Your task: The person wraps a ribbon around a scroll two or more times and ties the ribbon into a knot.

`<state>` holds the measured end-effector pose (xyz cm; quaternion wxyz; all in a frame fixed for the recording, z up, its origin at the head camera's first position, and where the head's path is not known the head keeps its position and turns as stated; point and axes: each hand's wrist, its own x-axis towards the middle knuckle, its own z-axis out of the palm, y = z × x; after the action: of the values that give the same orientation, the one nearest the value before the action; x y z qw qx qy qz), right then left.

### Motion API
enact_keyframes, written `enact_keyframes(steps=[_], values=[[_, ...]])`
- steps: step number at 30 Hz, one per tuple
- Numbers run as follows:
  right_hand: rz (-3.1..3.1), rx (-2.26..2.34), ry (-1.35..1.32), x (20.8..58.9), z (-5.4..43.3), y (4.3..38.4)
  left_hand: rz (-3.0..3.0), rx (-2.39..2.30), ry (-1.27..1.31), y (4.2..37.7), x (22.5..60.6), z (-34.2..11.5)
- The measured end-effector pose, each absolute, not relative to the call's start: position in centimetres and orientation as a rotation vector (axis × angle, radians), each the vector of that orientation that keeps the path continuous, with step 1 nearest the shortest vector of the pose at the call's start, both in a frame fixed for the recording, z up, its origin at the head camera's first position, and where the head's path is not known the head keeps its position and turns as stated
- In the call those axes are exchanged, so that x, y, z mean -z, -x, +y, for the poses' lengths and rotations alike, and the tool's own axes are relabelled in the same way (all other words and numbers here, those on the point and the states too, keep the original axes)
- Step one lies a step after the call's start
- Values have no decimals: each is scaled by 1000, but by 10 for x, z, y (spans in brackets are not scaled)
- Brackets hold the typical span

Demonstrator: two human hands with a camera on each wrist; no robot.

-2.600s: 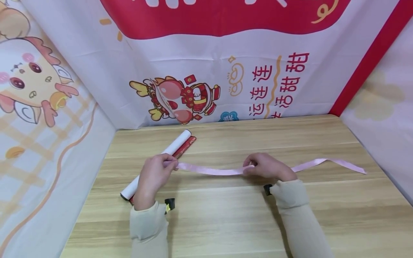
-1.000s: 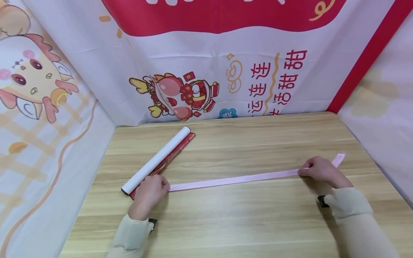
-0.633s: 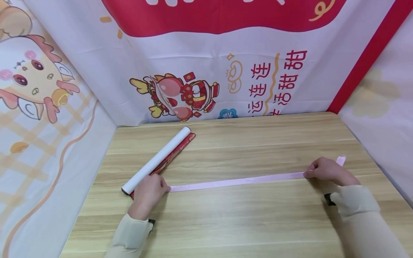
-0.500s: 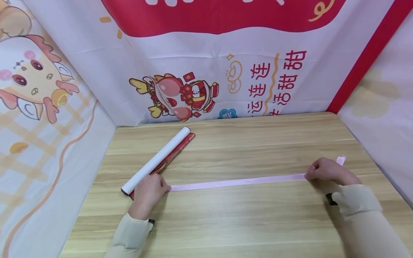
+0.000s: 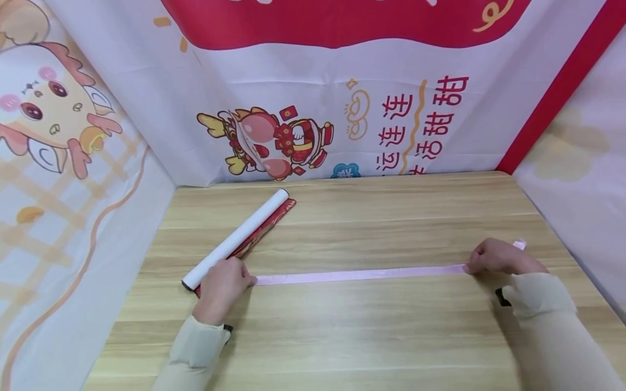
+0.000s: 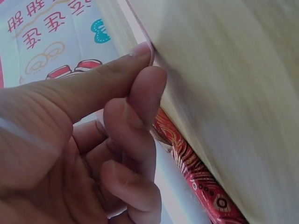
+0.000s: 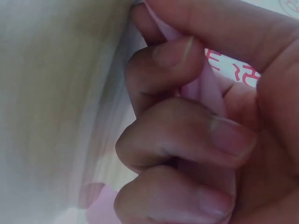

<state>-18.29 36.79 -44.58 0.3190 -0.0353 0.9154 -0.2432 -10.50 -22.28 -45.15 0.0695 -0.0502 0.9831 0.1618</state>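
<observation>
A pink ribbon (image 5: 357,275) runs nearly straight across the table between both hands. Its left end is pinched between thumb and fingers of my left hand (image 5: 222,288), beside the lower part of a white roll (image 5: 239,239). Over on the right, my right hand (image 5: 504,256) grips the ribbon. In the right wrist view the ribbon (image 7: 208,93) passes through the curled fingers and across the palm. A short free tail shows behind that hand. Under the white roll lies a flat red patterned item (image 5: 266,228), partly hidden; the left wrist view shows its gold print.
The wood-grain table (image 5: 362,336) is bounded at the back by a white and red printed cloth (image 5: 303,70). More printed cloth (image 5: 127,163) hangs on the left, and a pale cloth (image 5: 577,179) on the right.
From slack and close together, my hands have moved apart, the right one far to the right. The ribbon is now drawn straight, with a shorter tail behind the right hand.
</observation>
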Motion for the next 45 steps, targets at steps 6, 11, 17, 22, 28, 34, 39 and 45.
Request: enact_keyframes(steps=[6, 11, 17, 22, 28, 34, 39, 45], values=[[2415, 615, 94, 444, 365, 187, 2964, -442, 229, 99, 445, -231], [2420, 608, 75, 440, 366, 186, 3058, -354, 202, 98, 440, -235], [2431, 609, 109, 442, 363, 186, 3249, -404, 2, 116, 424, -262], [2402, 593, 22, 441, 363, 186, 3089, -349, -161, 144, 420, -288], [2378, 602, -1, 441, 362, 186, 2906, -451, -154, 159, 427, -300], [2387, 585, 5, 439, 359, 188, 2840, -518, -72, 159, 429, -298], [2378, 586, -4, 440, 358, 188, 2910, -470, -73, 151, 436, -290], [2398, 588, 24, 442, 361, 187, 3150, -364, -167, 136, 449, -277]])
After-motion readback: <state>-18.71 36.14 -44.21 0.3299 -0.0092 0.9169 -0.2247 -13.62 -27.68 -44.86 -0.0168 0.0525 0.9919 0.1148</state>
